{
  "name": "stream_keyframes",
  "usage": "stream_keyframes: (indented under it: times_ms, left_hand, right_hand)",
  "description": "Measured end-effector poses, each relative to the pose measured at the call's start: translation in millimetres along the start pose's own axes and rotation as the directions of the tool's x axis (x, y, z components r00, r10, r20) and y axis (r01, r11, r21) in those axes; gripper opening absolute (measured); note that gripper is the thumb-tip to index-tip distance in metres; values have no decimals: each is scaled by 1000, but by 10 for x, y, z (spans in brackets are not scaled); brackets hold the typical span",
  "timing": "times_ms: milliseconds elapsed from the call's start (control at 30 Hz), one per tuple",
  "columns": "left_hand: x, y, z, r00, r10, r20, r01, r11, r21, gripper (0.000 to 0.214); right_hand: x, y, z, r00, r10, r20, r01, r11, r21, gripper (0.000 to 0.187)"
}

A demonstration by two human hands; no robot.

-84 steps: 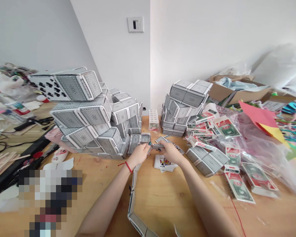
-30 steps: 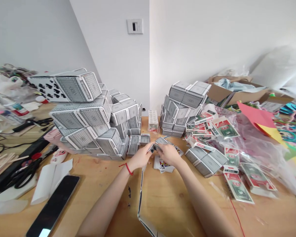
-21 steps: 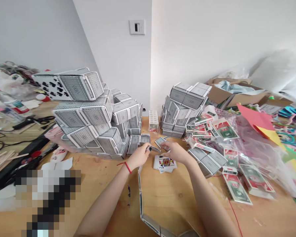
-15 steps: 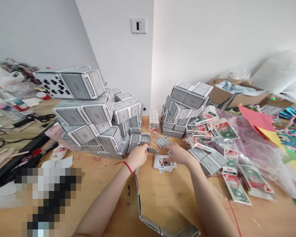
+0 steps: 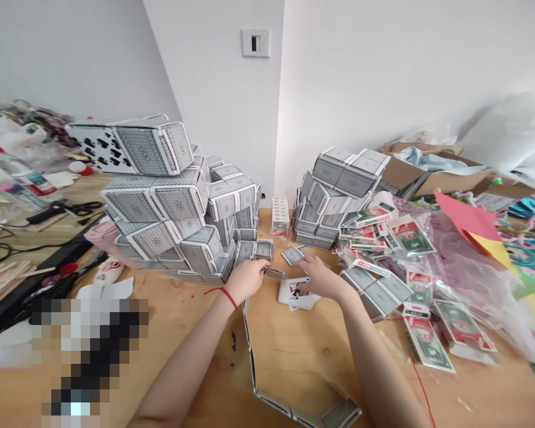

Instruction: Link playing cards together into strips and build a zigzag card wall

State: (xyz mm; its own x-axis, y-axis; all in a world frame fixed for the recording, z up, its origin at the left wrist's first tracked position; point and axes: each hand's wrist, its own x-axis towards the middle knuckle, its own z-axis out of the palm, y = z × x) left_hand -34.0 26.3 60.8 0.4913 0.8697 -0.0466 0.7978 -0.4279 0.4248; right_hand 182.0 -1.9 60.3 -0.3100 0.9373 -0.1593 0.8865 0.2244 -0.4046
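Note:
My left hand [image 5: 248, 279], with a red string at the wrist, pinches the far end of a strip of joined folded playing cards [image 5: 252, 371]. The strip bends along the tabletop toward me, then turns right. My right hand [image 5: 323, 279] reaches palm down, its fingers stretched out over loose cards. Its fingertips are at a face-down card [image 5: 291, 254]; whether they touch it I cannot tell. Just below these fingers lies a small pile of face-up cards [image 5: 289, 294], a jack on top, partly covered by the hand.
Stacked grey card blocks rise on the left [image 5: 178, 208] and right [image 5: 330, 190]. Between them stands a clear case [image 5: 280, 217]. Red and green card boxes [image 5: 428, 345] crowd the right side, beside plastic wrap [image 5: 494, 309]. Scissors [image 5: 82, 209] and wooden sticks [image 5: 9, 282] lie left.
My right hand's fingers have shifted slightly up and left, toward the face-down card. My left hand keeps its pinch on the strip. The view has shifted slightly.

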Motion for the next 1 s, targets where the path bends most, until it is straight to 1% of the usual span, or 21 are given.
stream_keyframes:
  times_ms: [67, 133, 200, 333, 433, 600, 667, 733, 800, 867, 967, 1000]
  left_hand:
    - [16, -27, 4, 1000, 10, -8, -10, 999, -44, 36]
    - [28, -42, -1, 1000, 6, 4, -6, 998, -55, 35]
    - [27, -47, -17, 1000, 5, 8, -5, 999, -52, 33]
    - [-4, -38, -74, 998, 53, -38, -56, 992, -110, 42]
    - [-24, -24, -115, 996, 75, -53, -82, 985, -153, 48]
    - [-20, 7, -147, 997, 60, -55, -69, 982, -174, 44]
    - [-14, 14, -143, 996, 65, -68, -77, 980, -182, 42]
    - [-6, 14, -127, 996, 68, -65, -78, 985, -157, 37]
    - [4, 4, -100, 997, 50, -54, -55, 992, -111, 33]
    - [13, -10, -72, 999, 28, -44, -31, 997, -70, 32]
    - [18, -29, -49, 999, 2, -33, -4, 999, -41, 33]
    - [17, -33, -48, 999, -6, -32, 5, 999, -35, 34]
  right_hand:
    - [-3, -74, -30, 996, -65, -63, 69, 995, 67, 43]
    - [10, -163, -23, 991, -110, -74, 119, 985, 122, 34]
    - [36, -248, 13, 988, -140, -67, 147, 980, 132, 24]
    - [90, -338, 90, 975, -159, -157, 175, 980, 97, 28]
    - [111, -343, 119, 970, -163, -178, 183, 977, 106, 27]
    - [136, -356, 157, 968, -172, -182, 195, 975, 112, 24]
    - [147, -368, 169, 966, -178, -189, 208, 966, 153, 24]
    - [153, -371, 165, 965, -179, -192, 219, 951, 217, 25]
    - [140, -357, 129, 970, -144, -197, 196, 940, 279, 26]
    - [89, -324, 46, 975, -69, -209, 134, 941, 312, 24]
    - [-86, -265, -162, 976, 40, -214, 21, 961, 277, 21]
    - [-170, -254, -239, 984, 62, -169, -17, 967, 252, 22]
